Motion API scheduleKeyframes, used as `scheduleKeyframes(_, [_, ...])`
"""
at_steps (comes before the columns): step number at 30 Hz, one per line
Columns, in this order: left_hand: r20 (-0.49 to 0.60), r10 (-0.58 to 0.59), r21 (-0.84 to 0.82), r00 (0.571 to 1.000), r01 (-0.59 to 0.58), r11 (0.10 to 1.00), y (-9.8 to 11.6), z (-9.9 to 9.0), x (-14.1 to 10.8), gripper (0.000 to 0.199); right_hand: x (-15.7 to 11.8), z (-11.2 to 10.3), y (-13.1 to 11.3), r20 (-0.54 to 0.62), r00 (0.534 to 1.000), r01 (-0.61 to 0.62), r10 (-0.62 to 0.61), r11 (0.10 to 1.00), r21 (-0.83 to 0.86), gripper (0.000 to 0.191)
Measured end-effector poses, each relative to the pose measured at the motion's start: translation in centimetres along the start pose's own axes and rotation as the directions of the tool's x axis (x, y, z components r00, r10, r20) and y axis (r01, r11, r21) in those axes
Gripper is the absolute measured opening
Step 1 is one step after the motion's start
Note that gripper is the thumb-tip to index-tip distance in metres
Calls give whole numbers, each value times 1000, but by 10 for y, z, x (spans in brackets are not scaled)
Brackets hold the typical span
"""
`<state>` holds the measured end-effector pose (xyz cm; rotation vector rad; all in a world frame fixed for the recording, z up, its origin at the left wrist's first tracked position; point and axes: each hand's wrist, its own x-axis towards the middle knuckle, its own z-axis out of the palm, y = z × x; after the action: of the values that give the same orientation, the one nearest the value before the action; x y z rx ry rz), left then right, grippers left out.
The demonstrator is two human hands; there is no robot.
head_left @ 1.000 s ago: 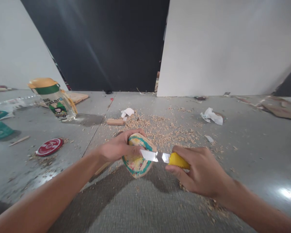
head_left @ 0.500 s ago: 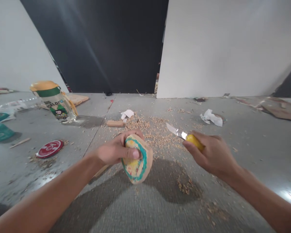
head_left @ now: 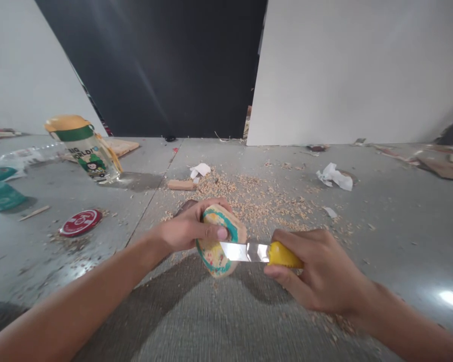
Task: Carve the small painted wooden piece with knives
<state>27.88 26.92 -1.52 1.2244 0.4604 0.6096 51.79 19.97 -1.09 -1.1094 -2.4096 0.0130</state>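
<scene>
My left hand (head_left: 196, 226) grips a rounded wooden piece (head_left: 217, 264) whose face is painted with a teal ring and yellow and red marks; the thumb presses on that face. My right hand (head_left: 313, 266) is closed around the yellow handle (head_left: 285, 255) of a knife. The knife's blade (head_left: 237, 251) points left and overlaps the painted face just below my left thumb; whether it touches the wood I cannot tell. Wood shavings (head_left: 260, 201) are scattered on the grey floor beyond both hands.
A small wood block (head_left: 181, 185) and white paper scrap (head_left: 201, 170) lie ahead. Crumpled tissue (head_left: 335, 177) is at right. On the left are a bottle with a yellow lid (head_left: 92, 156), a red round disc (head_left: 80, 222), a teal container (head_left: 3, 196) and a thin stick (head_left: 34, 212).
My right hand has moved left and down, bringing the blade from the open space at the right to the painted face. The wooden piece has shifted slightly right and up.
</scene>
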Motion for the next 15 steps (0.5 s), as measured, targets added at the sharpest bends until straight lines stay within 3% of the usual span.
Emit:
scheduleKeyframes(8, [58, -17, 37, 998, 15, 999, -2, -6, 1, 36, -1, 1, 2, -56, 996, 69, -76, 991, -115, 40])
scheduleKeyframes(15, [11, -2, 41, 1000, 2, 999, -6, -9, 2, 44, 0, 3, 11, -145, 984, 70, -104, 972, -224, 44])
